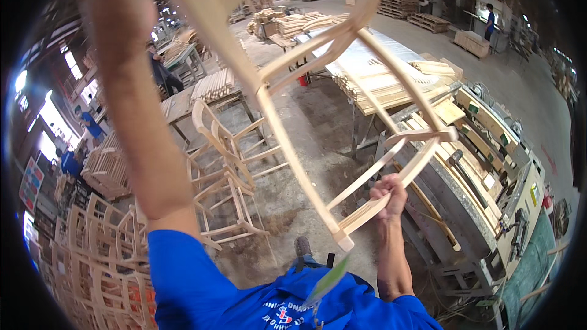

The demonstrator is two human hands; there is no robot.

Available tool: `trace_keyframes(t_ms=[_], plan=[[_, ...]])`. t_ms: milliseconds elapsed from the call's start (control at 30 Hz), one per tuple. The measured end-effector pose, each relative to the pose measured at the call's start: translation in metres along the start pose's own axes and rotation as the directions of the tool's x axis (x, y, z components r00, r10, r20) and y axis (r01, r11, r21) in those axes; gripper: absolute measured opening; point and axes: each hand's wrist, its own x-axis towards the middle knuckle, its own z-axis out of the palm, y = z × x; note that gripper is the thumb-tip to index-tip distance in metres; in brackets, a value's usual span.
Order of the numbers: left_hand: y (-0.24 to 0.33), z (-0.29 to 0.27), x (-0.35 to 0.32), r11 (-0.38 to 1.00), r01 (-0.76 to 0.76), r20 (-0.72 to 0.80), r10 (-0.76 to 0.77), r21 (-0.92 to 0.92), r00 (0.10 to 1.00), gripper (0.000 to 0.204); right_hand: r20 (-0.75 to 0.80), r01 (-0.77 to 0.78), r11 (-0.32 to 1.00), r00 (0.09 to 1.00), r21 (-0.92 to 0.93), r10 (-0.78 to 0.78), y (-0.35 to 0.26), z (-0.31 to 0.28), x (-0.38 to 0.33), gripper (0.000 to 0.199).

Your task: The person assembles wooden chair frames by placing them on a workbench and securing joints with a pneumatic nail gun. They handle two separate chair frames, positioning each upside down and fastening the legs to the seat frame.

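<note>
Right hand [389, 194] is clamped on a rail of the raised wooden chair frame [342, 85]; left hand is out of view above; stacked chair frames [226, 171] stand below-left.

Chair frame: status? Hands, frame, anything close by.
Right hand gripping a rail of the chair frame. Left forearm raised, hand out of view. Frame held overhead, tilted. Stacked chair frames on floor below, apart.

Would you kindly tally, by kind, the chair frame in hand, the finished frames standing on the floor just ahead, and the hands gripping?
Raised chair frame: 1
Chair frames standing on the floor ahead: 2
Hands seen gripping it, the right hand: 1; the left hand is out of view
Total: 4
</note>
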Motion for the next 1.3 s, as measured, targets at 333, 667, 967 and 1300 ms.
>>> trace_keyframes(t_ms=[333,667,967,1300], plan=[[-0.123,0.204,-0.229,0.531,0.712,0.189,-0.725,-0.46,0.663,0.047,0.322,0.495,0.857,0.842,-0.143,-0.433,-0.164,0.096,-0.075,0.025],[-0.213,0.33,-0.217,0.152,0.745,0.544,-0.592,-0.649,0.594,0.041,0.158,0.081,-0.158,0.805,-0.984,-0.571,-0.348,0.099,-0.18,0.055],[-0.323,0.494,-0.207,0.009,0.778,0.725,-0.356,-0.628,0.59,0.067,0.085,-0.042,-0.17,0.732,-0.985,-0.676,-0.47,0.132,-0.018,0.056],[-0.389,0.661,-0.143,0.292,0.859,0.824,-0.275,-0.42,0.496,0.04,0.048,-0.224,-0.207,0.558,-0.952,-0.828,-0.657,0.18,-0.023,0.057]])
